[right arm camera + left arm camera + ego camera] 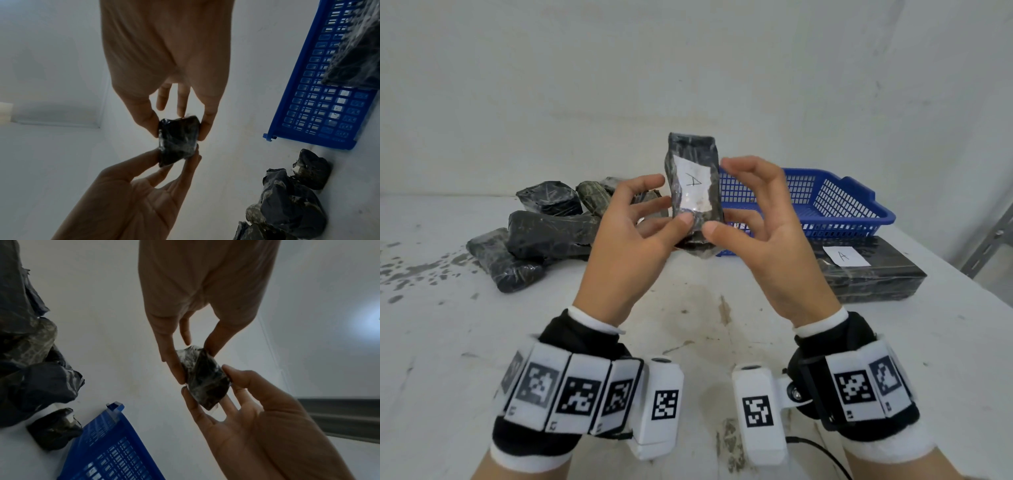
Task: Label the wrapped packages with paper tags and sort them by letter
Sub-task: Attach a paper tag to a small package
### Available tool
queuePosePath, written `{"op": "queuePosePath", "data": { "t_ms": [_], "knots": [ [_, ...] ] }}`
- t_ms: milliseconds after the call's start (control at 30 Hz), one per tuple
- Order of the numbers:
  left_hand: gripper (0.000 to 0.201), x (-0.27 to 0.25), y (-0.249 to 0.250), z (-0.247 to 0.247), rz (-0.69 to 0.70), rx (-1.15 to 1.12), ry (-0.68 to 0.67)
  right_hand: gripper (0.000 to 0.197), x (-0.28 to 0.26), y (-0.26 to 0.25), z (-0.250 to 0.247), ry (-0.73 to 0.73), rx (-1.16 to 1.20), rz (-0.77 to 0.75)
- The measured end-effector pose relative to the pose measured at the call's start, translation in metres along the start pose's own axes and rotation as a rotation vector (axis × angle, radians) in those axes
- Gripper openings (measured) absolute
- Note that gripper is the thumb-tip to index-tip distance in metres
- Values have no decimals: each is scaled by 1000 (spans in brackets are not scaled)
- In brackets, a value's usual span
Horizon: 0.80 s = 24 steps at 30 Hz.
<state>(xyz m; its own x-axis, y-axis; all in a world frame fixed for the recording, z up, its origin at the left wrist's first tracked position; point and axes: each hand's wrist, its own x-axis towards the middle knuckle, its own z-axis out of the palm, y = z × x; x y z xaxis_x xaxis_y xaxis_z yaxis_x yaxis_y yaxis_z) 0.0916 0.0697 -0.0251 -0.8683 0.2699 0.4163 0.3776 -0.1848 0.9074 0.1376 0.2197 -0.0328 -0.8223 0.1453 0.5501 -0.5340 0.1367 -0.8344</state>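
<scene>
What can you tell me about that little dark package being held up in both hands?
The package is a small oblong block wrapped in dark, shiny, crinkled plastic film. A white paper tag with a handwritten letter A sits on its front, seemingly under clear tape. It is held upright in the air above the table, in front of the blue basket. The left hand and right hand pinch its lower part between thumbs and fingertips; nothing else touches it.

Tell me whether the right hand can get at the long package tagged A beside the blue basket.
Probably not yet: the right hand grips the held package together with the left hand. Otherwise the long package lies uncovered to its right.
</scene>
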Motion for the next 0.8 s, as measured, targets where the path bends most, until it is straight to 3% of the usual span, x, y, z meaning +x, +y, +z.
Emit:
{"op": "queuePosePath", "data": {
  "t_ms": [100,200,433,800],
  "knots": [
    [40,0,0,1,5,-5,-21,68,1,0,0,44,22,52],
    [27,1,-1,0,6,-26,-9,67,3,4,-2,37,18,127],
    [6,0,1,0,30,-21,-46,49,3,5,-1,43,-48,152],
    [6,0,-2,0,102,100,-57,33,4,3,0,79,-74,120]
  ]
}}
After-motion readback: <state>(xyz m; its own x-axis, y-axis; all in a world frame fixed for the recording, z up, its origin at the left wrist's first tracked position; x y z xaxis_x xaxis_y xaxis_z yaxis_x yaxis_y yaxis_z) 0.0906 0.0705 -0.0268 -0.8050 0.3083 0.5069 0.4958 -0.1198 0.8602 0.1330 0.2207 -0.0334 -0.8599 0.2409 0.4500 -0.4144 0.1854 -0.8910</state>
